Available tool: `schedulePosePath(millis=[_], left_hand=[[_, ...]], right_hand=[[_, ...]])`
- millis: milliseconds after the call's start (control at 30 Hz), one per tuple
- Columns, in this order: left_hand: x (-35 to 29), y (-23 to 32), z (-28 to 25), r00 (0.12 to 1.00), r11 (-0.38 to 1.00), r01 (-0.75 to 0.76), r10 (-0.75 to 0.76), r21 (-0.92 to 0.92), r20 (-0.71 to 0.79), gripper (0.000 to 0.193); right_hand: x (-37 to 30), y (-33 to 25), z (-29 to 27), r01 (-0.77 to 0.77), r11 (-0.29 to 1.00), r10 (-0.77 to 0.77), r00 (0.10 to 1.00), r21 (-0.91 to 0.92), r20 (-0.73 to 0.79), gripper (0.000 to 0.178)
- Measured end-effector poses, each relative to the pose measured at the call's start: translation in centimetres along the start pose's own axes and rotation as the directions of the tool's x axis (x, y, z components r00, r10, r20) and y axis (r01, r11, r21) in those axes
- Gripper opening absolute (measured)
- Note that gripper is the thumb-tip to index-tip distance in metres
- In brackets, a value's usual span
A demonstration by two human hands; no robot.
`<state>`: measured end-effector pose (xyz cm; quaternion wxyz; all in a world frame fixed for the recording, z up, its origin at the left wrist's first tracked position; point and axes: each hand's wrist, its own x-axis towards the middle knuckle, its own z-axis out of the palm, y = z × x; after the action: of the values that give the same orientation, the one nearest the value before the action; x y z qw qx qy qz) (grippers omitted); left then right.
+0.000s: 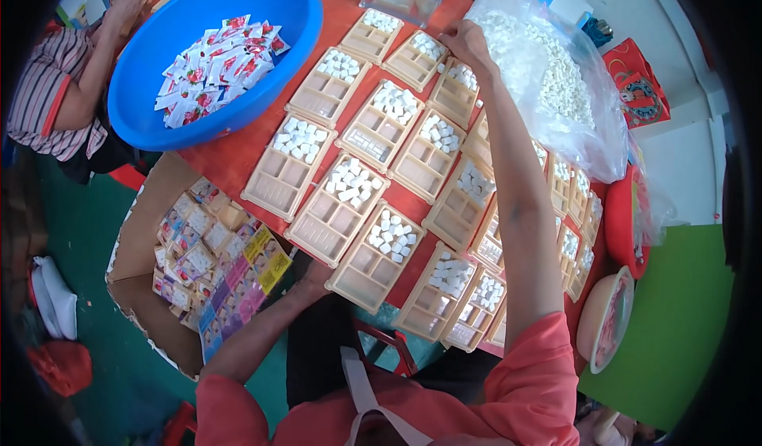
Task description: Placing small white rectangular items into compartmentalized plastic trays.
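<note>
Beige plastic compartment trays lie in rows, each with small white cube-like pieces heaped in its largest visible section. My right arm reaches across them to the far side. There my right hand is over a far tray, beside the clear plastic bag of the same white pieces. Its fingers are curled in; whatever they hold is hidden. At the near edge my left hand is low beside the front tray, its fingers hidden by the tray's edge.
On the red table, a blue basin holds printed sachets. A cardboard box of small packs stands below left. At the right are a red tub and a pale bowl. Another person's arm is at far left.
</note>
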<state>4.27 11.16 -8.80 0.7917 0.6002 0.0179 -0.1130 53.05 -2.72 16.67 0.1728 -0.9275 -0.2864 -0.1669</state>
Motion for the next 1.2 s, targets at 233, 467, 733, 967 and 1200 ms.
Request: schedulePosePath(millis=[233,467,733,967,1200], left_hand=[[0.4,1.4,0.2,1.0,0.974,-0.012,0.013,0.225,-0.002,0.063],[0.7,2.4,0.4,1.0,0.978,0.0,-0.004,0.207,0.017,0.068],[1.0,3.4,0.8,0.991,0.677,-0.129,0.072,0.725,0.108,0.056],[1.7,4.7,1.5,0.972,0.864,-0.21,0.235,0.458,0.003,0.044],[1.3,4.6,1.3,0.959,0.848,-0.245,0.283,0.469,-0.01,0.046]], right_hand=[[-1.4,-1.1,-4.7,-0.157,0.898,0.108,0.984,0.411,0.139,0.019],[-5.2,-2.4,-10.3,-0.16,0.845,0.032,0.968,0.511,0.249,0.013],[-7.0,-7.9,-10.0,-0.093,0.785,-0.125,0.945,0.612,0.304,0.015],[-5.1,-15.7,-3.0,0.196,0.846,-0.338,0.916,0.495,0.215,0.013],[-5.3,-16.8,-0.8,0.115,0.918,-0.221,0.943,0.38,0.249,0.018]])
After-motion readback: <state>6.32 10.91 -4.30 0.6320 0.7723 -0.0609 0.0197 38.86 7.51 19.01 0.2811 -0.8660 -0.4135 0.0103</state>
